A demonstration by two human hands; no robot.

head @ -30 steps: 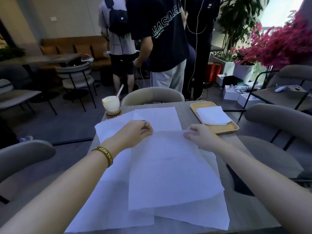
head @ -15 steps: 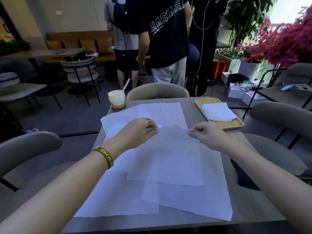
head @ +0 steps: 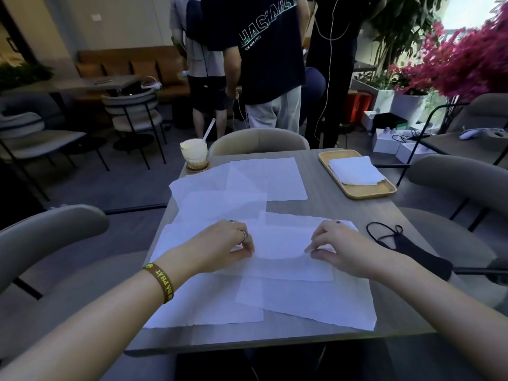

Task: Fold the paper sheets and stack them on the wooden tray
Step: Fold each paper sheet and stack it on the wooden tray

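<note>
Crosswise, folded sheet (head: 286, 243) between both hands.

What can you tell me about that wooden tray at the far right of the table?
The wooden tray is a shallow, light-coloured rectangle with rounded corners and a low raised rim, and it looks like pale wood. It lies flat near the table's far right corner, turned slightly askew to the table edge. A small stack of folded white paper rests inside, filling most of the far end and leaving the near end bare. Neither hand touches it.
</note>
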